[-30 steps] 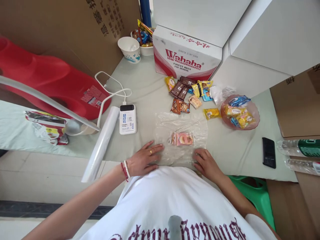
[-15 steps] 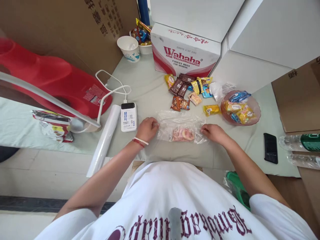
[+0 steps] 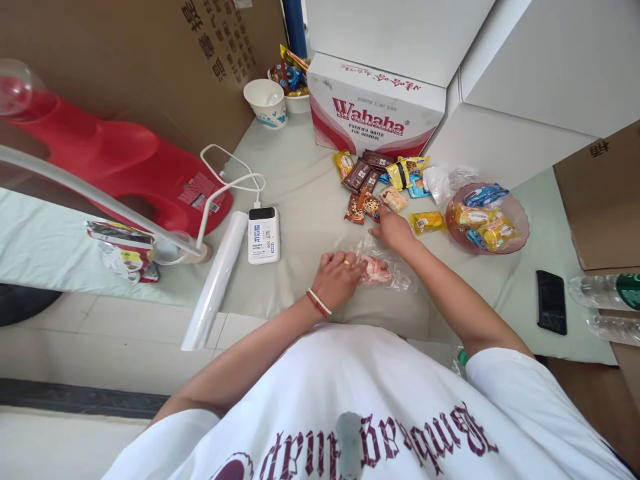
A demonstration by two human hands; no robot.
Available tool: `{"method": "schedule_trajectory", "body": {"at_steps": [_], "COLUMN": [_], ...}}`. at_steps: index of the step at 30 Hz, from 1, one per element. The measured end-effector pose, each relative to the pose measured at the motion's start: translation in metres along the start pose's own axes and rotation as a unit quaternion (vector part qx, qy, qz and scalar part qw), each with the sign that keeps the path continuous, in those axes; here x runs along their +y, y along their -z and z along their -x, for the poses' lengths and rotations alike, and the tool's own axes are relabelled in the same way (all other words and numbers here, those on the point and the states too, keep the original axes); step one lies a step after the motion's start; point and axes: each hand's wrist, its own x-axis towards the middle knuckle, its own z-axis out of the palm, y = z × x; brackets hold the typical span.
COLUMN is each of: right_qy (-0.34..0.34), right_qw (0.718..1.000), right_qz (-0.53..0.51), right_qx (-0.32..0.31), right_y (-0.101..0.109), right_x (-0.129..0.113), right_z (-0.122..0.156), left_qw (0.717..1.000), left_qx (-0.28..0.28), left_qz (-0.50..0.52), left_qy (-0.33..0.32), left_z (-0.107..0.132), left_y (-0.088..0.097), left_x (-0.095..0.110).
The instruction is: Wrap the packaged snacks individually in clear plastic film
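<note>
A pink-and-white wrapped snack (image 3: 376, 270) lies on a crumpled sheet of clear plastic film (image 3: 400, 279) in front of me. My left hand (image 3: 340, 280), wearing a ring and bracelets, has its fingers bent over the left part of the film, closed on it beside the snack. Beyond the snack, my right hand (image 3: 395, 230) reaches across the film's far edge, thumb and forefinger apart. Its forefinger is at the right end of a brown cookie packet (image 3: 356, 209); whether it grips the packet is unclear. A beige wrapped snack (image 3: 393, 199) lies just past this hand.
Chocolate-brown packets (image 3: 357, 175) and yellow packets lie before a Wahaha carton (image 3: 375, 110). At right are a pink glass bowl (image 3: 520, 233) of snacks and a phone (image 3: 551, 302). A power bank (image 3: 265, 235), white roll (image 3: 215, 283), red jug (image 3: 125, 167) and paper cup (image 3: 266, 103) are at left.
My left hand has moved right, bringing the film's left side in to the snack. My right hand has left the film's right end and moved up and left to the cookie packet.
</note>
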Motion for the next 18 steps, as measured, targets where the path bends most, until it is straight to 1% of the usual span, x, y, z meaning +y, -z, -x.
{"method": "schedule_trajectory", "body": {"at_steps": [2, 4, 6, 8, 10, 12, 14, 16, 18], "right_qy": [0.002, 0.039, 0.102, 0.178, 0.247, 0.298, 0.333, 0.354, 0.369], "right_qw": [0.998, 0.993, 0.982, 0.966, 0.949, 0.934, 0.924, 0.920, 0.918], "right_qz": [-0.040, -0.097, -0.155, -0.187, -0.189, -0.186, -0.183, -0.169, -0.140], "right_qx": [-0.038, -0.058, -0.036, 0.009, 0.048, 0.064, 0.052, 0.016, -0.025], "right_y": [0.003, 0.008, 0.013, 0.018, 0.022, 0.027, 0.029, 0.026, 0.019], "right_x": [0.008, 0.017, 0.026, 0.032, 0.035, 0.034, 0.030, 0.024, 0.020], "right_z": [0.002, 0.008, 0.015, 0.026, 0.038, 0.052, 0.068, 0.084, 0.098], "left_qw": [0.996, 0.990, 0.986, 0.981, 0.974, 0.968, 0.964, 0.959, 0.951], "left_qx": [-0.031, -0.042, -0.043, -0.033, -0.006, 0.028, 0.049, 0.052, 0.062], "left_qz": [0.010, 0.029, 0.056, 0.090, 0.132, 0.165, 0.177, 0.178, 0.195], "left_qy": [0.079, 0.130, 0.153, 0.171, 0.182, 0.186, 0.194, 0.213, 0.230], "left_z": [-0.011, -0.017, -0.019, -0.019, -0.020, -0.022, -0.024, -0.027, -0.027], "left_y": [-0.008, -0.012, -0.015, -0.016, -0.017, -0.018, -0.020, -0.023, -0.028], "left_x": [-0.007, -0.014, -0.019, -0.022, -0.024, -0.028, -0.031, -0.036, -0.043]}}
